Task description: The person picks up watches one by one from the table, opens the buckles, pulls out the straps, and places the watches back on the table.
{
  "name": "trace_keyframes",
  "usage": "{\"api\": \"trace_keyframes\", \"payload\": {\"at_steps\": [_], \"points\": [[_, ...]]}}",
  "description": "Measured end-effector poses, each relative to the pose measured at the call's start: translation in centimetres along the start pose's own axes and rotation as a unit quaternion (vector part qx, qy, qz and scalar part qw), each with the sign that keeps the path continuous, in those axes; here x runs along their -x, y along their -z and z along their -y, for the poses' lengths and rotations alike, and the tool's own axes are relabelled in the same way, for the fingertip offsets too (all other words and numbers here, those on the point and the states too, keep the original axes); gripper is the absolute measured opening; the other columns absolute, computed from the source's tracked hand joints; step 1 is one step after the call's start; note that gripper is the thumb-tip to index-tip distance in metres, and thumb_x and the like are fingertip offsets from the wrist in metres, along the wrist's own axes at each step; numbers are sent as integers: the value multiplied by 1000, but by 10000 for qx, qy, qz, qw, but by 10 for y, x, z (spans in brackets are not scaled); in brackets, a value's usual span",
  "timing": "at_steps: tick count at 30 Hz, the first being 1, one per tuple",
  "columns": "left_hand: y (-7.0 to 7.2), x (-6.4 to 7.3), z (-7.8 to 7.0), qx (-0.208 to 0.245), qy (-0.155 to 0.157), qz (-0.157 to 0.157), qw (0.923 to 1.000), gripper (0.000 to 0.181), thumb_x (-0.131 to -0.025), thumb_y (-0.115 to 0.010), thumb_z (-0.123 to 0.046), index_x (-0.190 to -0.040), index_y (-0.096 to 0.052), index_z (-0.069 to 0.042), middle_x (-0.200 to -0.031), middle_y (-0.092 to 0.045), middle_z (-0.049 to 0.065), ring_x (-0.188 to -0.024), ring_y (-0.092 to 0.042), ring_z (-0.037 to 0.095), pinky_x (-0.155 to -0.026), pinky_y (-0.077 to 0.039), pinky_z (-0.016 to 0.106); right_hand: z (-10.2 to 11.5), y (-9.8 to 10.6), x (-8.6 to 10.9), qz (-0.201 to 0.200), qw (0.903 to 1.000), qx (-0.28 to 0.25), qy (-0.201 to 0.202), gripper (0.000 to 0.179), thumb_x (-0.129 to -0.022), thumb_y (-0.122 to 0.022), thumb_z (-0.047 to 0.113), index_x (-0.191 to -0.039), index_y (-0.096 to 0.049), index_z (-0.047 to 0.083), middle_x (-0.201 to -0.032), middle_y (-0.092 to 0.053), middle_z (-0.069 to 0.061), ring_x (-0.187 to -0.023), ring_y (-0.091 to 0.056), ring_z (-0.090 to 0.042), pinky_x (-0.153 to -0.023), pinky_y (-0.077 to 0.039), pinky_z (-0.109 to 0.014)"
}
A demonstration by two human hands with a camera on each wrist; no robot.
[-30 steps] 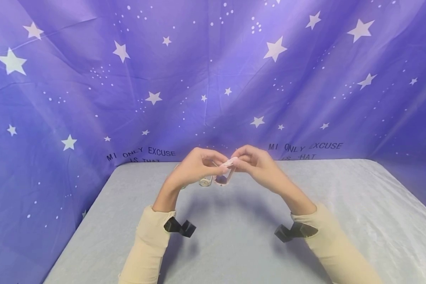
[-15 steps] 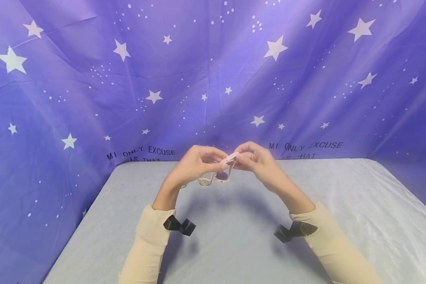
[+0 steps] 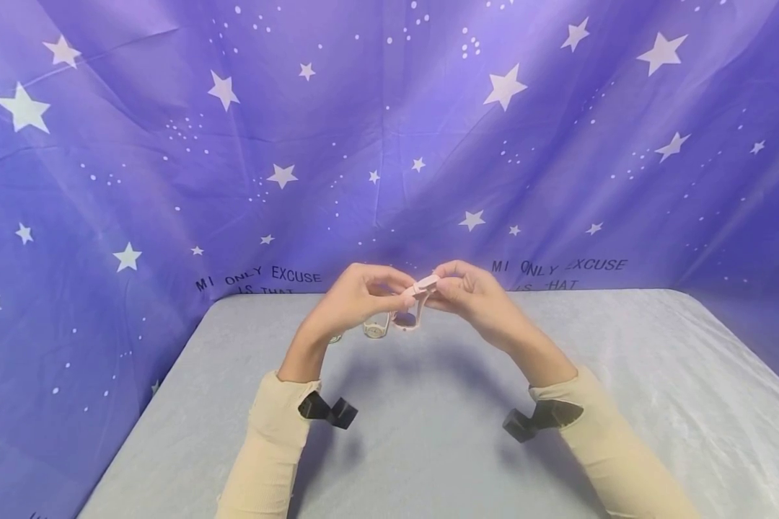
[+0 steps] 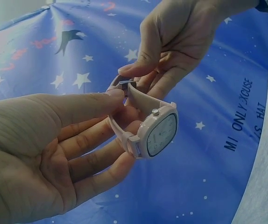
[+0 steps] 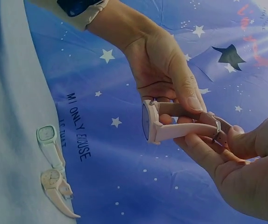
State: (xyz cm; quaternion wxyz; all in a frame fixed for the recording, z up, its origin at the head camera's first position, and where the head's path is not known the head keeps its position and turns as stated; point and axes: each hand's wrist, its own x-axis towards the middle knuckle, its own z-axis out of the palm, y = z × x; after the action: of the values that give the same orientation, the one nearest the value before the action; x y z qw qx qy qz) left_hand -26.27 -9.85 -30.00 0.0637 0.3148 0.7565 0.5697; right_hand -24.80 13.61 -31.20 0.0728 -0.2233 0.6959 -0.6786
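A pale pink wristwatch (image 4: 161,134) with a rounded-square face hangs in the air between both hands, its strap bent into a loop. My left hand (image 3: 363,299) pinches the strap near the metal buckle (image 4: 126,84), thumb on top and other fingers curled below. My right hand (image 3: 470,292) pinches the strap on the other side of the buckle, as the right wrist view shows with the strap end (image 5: 222,138) between thumb and fingers. The strap passes through the buckle there. In the head view the watch face is turned down and hard to see.
A round-faced watch (image 5: 52,178) and a pale green square watch (image 5: 46,134) lie on the grey cloth-covered table (image 3: 415,447), near its far edge. A purple star-patterned curtain (image 3: 376,130) hangs right behind the table.
Both hands stay nearly in place with the watch. My right fingers have shifted along the strap, and the strap part between the hands now tilts up more and shows more.
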Motion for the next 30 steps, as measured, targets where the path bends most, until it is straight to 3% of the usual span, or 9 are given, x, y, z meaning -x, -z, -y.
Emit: {"api": "trace_keyframes", "payload": {"at_steps": [7,14,18,23,30], "points": [[1,0,0,-203,-57,-107,9997,21,-89,-77,-6,-110,-76,-5,-97,-78,10,-81,-78,25,-82,-63,39,2,3,-1,175,9986,-480,-151,13,-106,-46,1,-117,-48,-6,-127,-65,-29,-108,-73,-12,-102,-55,-31],[1,1,-1,31,166,31,9999,22,-90,-76,-9,-112,-75,-5,-103,-77,16,-84,-78,28,-81,-64,41,4,2,-1,76,10000,39,-31,13,-104,-51,1,-116,-52,0,-111,-77,-8,-107,-75,-19,-104,-54,-36],[1,1,-1,-16,376,71,9993,23,-89,-77,-11,-111,-75,-6,-102,-77,13,-90,-76,28,-83,-63,41,5,0,0,-124,9994,301,155,14,-101,-58,2,-114,-56,-1,-104,-77,2,-104,-75,-18,-104,-55,-40],[0,-1,-1,-36,692,164,9975,25,-88,-78,-14,-111,-75,-6,-102,-76,10,-97,-71,24,-89,-59,38,7,-2,1,-363,9981,425,261,17,-97,-64,2,-114,-60,0,-109,-77,-2,-103,-74,-14,-103,-56,-38],[-2,-2,0,326,986,202,9944,25,-93,-72,-16,-114,-74,-3,-107,-77,9,-99,-70,19,-88,-58,36,10,-4,4,-536,9953,723,371,18,-97,-67,6,-113,-60,0,-115,-76,-12,-104,-74,-14,-104,-55,-36]]}}
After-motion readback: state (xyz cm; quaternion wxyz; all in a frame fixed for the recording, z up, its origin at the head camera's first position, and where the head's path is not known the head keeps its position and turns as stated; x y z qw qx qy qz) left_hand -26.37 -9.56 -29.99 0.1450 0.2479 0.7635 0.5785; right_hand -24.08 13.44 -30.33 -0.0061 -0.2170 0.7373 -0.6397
